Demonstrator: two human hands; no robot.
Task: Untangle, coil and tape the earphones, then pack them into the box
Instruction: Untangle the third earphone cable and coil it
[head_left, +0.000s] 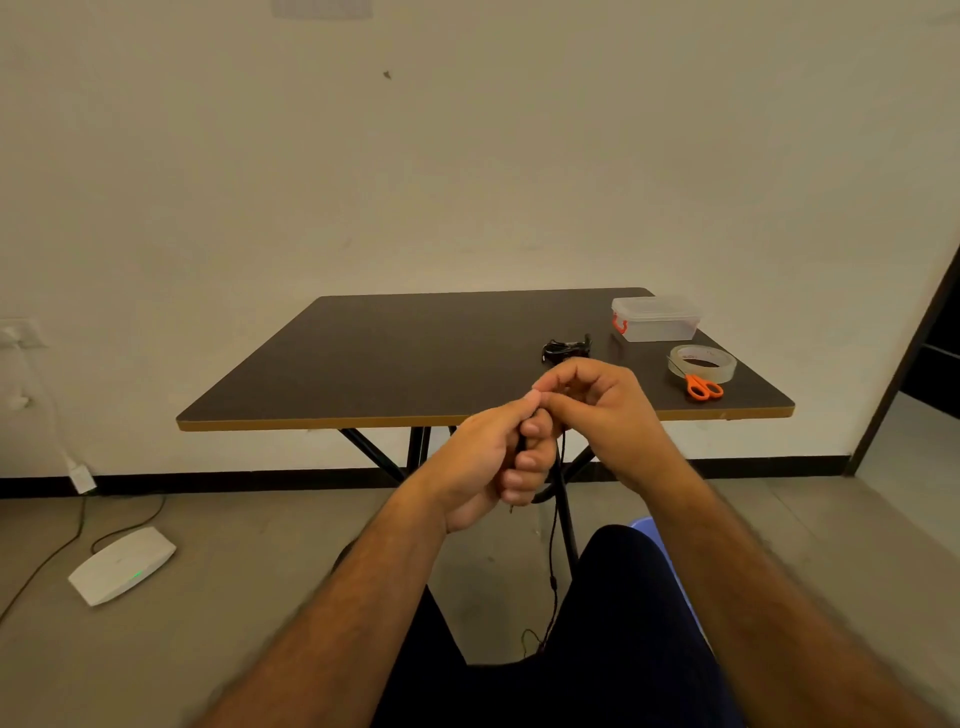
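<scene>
Earphones (554, 525) with a thin black cable hang from the person's two hands, held in the air in front of the near edge of the table (415, 358). The left hand (493, 467) has its fingers curled round a bunched part of the cable, making a loose fist with the thumb on top. The right hand (597, 400) meets it from the right, fingers bent, the thumb and forefinger pinching the cable just above the left fist. From the hands a single strand drops down past the dark trouser leg (613, 623), with a small inline bump on it, and ends in a thin loop near the lap; the earbuds themselves are too small to make out.

A second bundle of black cable (566, 348) lies on the dark tabletop, just beyond the right hand. Further right on the table stands a clear plastic box (657, 319) with its lid on and an orange clasp at its left end. Near it, toward the table's front, lies a roll of clear tape (702, 362), and orange-handled scissors (702, 387) rest against the roll's near side.

On the floor at left sits a white router (122, 565) showing a green light, with cables running to the wall.
</scene>
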